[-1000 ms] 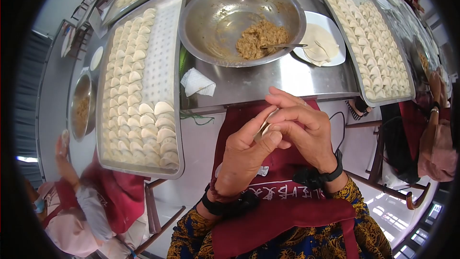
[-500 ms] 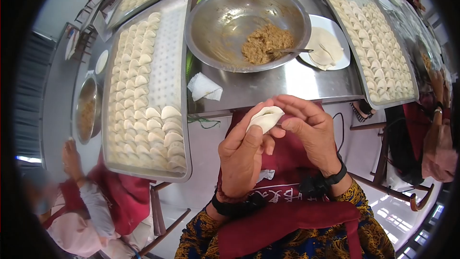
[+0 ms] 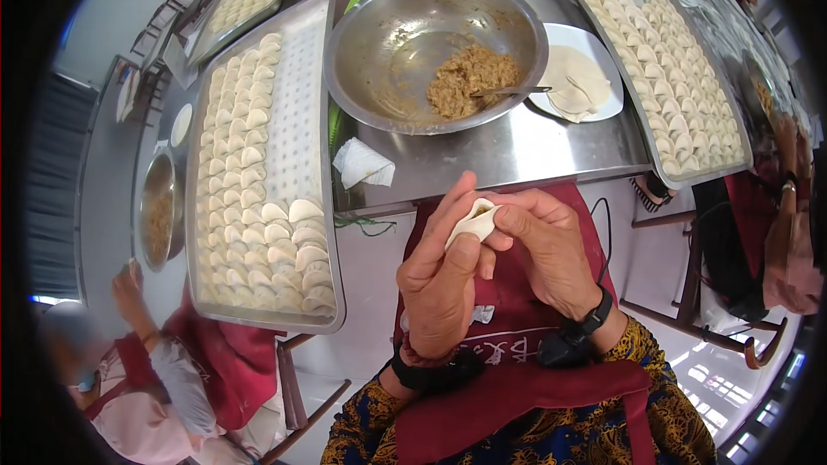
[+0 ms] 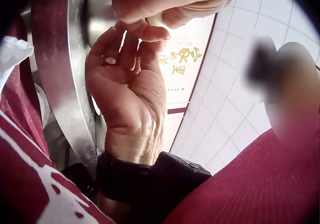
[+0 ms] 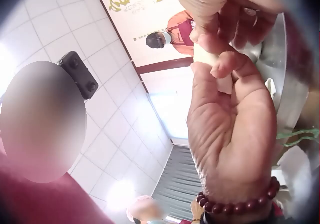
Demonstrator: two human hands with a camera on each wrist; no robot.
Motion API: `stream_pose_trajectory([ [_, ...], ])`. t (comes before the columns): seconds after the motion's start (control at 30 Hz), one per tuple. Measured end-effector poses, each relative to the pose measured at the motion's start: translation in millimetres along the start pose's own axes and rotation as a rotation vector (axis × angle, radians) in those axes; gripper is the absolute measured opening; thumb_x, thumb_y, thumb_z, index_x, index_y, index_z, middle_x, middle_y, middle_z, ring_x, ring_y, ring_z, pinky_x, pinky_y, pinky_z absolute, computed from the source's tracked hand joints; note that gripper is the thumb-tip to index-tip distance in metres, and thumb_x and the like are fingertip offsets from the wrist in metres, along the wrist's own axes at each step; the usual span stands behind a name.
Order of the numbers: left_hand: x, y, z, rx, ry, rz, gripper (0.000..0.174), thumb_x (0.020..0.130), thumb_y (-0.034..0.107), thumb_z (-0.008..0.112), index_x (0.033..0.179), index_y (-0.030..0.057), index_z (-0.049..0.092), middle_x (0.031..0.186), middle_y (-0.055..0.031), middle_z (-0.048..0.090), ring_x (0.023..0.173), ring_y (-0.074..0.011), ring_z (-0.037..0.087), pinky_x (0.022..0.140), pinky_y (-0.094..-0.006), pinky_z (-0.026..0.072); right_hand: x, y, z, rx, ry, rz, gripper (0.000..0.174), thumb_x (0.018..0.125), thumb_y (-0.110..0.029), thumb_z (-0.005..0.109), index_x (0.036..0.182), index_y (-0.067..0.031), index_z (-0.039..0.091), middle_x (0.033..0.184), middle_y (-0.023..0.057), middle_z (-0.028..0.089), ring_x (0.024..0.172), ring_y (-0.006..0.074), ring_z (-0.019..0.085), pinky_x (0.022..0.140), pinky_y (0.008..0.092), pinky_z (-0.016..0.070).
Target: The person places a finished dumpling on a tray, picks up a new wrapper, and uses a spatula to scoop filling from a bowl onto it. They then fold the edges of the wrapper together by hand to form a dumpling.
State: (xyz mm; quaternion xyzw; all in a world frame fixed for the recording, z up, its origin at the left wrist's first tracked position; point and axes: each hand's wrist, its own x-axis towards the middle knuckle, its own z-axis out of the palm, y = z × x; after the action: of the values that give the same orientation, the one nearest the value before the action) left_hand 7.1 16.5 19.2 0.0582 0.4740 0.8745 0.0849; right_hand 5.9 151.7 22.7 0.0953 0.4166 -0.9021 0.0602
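Note:
In the head view a half-folded dumpling (image 3: 472, 224) sits between both hands over the apron, its right end gaping with some filling visible. My left hand (image 3: 435, 280) holds it from the left, thumb on the near side and fingers behind. On the right, my right hand (image 3: 551, 245) pinches the rim of the wrapper between thumb and forefinger. Seen in the right wrist view, the pale dough (image 5: 205, 56) lies between left thumb and fingertips. The left wrist view shows my right palm (image 4: 132, 89), with the dumpling mostly hidden by fingers.
A steel bowl (image 3: 345, 95) of filling with a spoon stands ahead on the steel table (image 3: 551, 151). Beside it are a plate of wrappers (image 3: 573, 86) and a crumpled tissue (image 3: 363, 164). Dumpling trays (image 3: 297, 103) flank both sides. Other people sit left and right.
The hands first covered the dumpling, then parted and showed it. Now the right thumb and forefinger have come back onto its right edge, and its opening shows.

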Motion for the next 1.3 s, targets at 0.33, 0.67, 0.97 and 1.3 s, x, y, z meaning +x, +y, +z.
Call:
stream_pose_trajectory([
  [0.33, -0.2, 1.2, 2.0, -0.019, 0.017, -0.029, 0.048, 0.102, 0.008, 0.050, 0.145, -0.0111, 0.039, 0.131, -0.0139, 0.056, 0.110, -0.0152, 0.055, 0.089, -0.0289, 0.0458, 8.1, 6.9, -8.7, 0.093, -0.128, -0.095, 0.014, 0.094, -0.003, 0.064, 0.105, 0.0052, 0.063, 0.078, 0.0094, 0.064, 0.062, 0.0227, 0.066, 0.059, 0.0298, 0.0545],
  [0.67, -2.8, -5.4, -3.8, -0.001, -0.002, -0.035, 0.036, 0.100, 0.000, 0.053, 0.135, -0.0062, 0.053, 0.142, -0.0183, 0.051, 0.099, -0.0153, 0.063, 0.073, -0.0248, 0.0508, 6.3, 5.9, -16.5, -0.151, -0.089, -0.181, 0.012, 0.092, 0.002, 0.064, 0.104, 0.0055, 0.066, 0.120, 0.0217, 0.064, 0.082, 0.0168, 0.066, 0.072, 0.0293, 0.0574],
  [0.97, -5.5, 0.5, -0.2, 0.001, 0.019, -0.116, 0.050, 0.100, 0.004, 0.051, 0.147, -0.0070, 0.036, 0.108, -0.0165, 0.064, 0.093, -0.0188, 0.063, 0.072, -0.0273, 0.0486, 5.5, -6.1, -21.4, -0.235, -0.103, -0.013, 0.018, 0.090, 0.001, 0.067, 0.108, 0.0034, 0.070, 0.141, 0.0207, 0.054, 0.110, 0.0137, 0.061, 0.089, 0.0266, 0.0511],
  [1.3, -7.4, 0.5, -5.3, 0.014, -0.014, -0.153, 0.050, 0.101, 0.005, 0.050, 0.147, -0.0060, 0.036, 0.113, -0.0156, 0.064, 0.093, -0.0188, 0.064, 0.072, -0.0282, 0.0493, 0.3, -0.2, -21.0, -0.170, -0.075, -0.035, 0.022, 0.088, 0.004, 0.067, 0.110, 0.0043, 0.069, 0.129, 0.0214, 0.062, 0.105, 0.0150, 0.064, 0.087, 0.0276, 0.0515],
])
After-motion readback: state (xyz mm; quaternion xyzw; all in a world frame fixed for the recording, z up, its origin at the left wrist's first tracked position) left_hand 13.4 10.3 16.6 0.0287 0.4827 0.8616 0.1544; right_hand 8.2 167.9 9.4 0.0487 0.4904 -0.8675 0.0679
